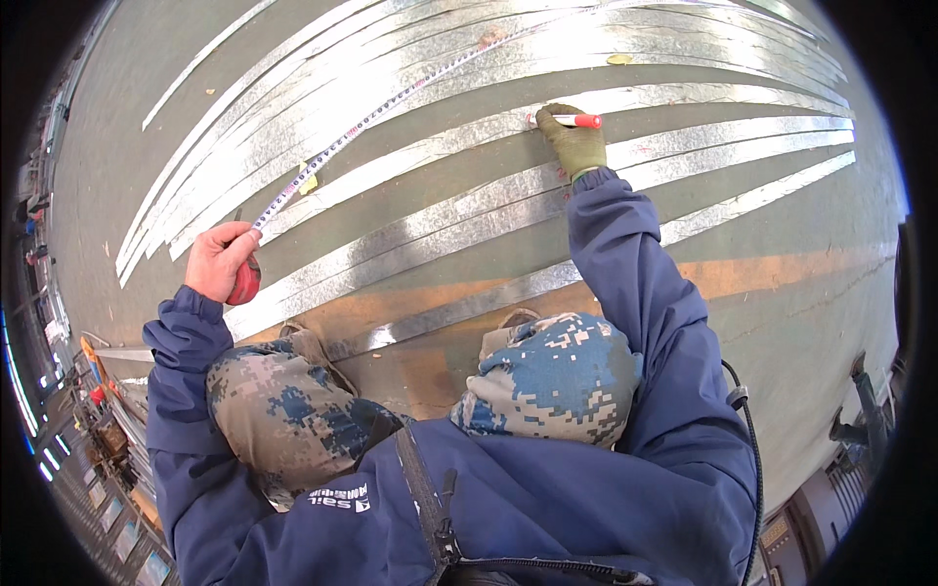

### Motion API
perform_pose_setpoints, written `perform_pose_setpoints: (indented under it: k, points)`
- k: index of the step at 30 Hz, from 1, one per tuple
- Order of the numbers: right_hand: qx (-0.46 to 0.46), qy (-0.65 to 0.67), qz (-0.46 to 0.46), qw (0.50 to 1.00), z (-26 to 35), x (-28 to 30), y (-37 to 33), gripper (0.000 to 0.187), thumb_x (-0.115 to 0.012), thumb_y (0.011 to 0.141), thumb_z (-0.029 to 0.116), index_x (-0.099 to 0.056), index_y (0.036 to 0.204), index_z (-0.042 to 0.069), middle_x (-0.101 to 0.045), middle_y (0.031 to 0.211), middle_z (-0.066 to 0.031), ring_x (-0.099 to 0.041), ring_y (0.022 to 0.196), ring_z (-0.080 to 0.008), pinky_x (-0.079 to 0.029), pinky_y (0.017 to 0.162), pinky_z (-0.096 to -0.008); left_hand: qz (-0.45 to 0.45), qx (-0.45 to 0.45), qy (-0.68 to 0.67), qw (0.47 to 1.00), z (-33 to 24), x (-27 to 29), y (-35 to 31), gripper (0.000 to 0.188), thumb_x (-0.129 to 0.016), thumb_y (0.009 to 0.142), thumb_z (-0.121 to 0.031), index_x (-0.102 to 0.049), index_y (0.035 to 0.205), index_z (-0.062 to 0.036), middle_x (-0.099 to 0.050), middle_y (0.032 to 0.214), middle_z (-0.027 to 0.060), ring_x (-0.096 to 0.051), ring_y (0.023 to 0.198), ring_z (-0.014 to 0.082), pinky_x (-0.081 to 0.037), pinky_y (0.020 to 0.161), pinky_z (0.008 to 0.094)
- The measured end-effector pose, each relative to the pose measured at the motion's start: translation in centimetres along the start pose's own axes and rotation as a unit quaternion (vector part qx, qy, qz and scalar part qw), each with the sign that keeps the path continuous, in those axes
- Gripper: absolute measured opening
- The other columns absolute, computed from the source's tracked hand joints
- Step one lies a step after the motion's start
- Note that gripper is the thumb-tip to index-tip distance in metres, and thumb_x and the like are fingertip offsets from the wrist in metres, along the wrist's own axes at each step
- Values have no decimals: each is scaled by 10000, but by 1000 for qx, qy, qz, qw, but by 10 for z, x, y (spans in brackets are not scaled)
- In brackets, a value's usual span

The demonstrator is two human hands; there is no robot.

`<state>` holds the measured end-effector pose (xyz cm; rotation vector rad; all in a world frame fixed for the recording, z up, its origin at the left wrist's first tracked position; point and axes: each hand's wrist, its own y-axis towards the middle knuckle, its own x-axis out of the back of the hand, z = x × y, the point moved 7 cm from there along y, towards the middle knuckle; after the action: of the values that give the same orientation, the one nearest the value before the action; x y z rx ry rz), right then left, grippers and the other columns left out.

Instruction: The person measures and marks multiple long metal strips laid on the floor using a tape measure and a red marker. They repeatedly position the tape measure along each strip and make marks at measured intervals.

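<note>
My bare left hand (217, 262) grips a red tape measure (246, 280), thumb and fingers pinching near where the blade comes out. The pale tape blade (337, 144) runs from there up and to the right, across several long shiny metal strips (293, 146) on the floor. My right hand (576, 145), in an olive glove, is closed around a red and white marker (576, 120). It rests at a narrower metal strip (459, 137) in the middle, the marker's white end toward the left. Whether the marker's tip touches metal, I cannot tell.
More metal strips (391, 249) lie nearer me, one (440, 315) close to my shoes across an orange floor band (762, 273). Yellow scraps (309, 182) lie on the strips. Tools and clutter (112, 430) stand at the lower left. A dark metal stand (865, 415) is at the right.
</note>
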<state>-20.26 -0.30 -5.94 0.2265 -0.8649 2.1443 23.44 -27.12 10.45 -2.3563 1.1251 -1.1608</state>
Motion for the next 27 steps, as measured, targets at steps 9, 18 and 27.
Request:
perform_pose_setpoints:
  k: [9, 18, 27]
  points:
    - [80, 57, -51, 994, -17, 3, 22, 355, -743, 852, 373, -712, 1063, 89, -662, 727, -44, -607, 676, -153, -508, 624, -311, -4, 3, -10, 1000, -7, -3, -4, 183, -663, 921, -132, -709, 939, 44, -644, 748, 3, -565, 675, 64, -463, 632, 238]
    - [123, 7, -91, 988, -30, 12, 37, 291, -706, 832, 351, -735, 956, 89, -665, 748, -91, -642, 709, -205, -518, 746, -339, 6, -8, 2, 1000, -10, -7, -1, 185, -658, 924, -139, -702, 923, 41, -639, 745, 1, -563, 671, 60, -459, 628, 234]
    - [99, 3, -106, 989, -38, 18, 49, 326, -700, 824, 377, -731, 952, 78, -687, 811, -112, -644, 783, -218, -506, 793, -346, 8, -10, -5, 1000, -6, -6, 1, 179, -648, 930, -135, -703, 927, 36, -649, 750, 8, -575, 660, 62, -472, 616, 237]
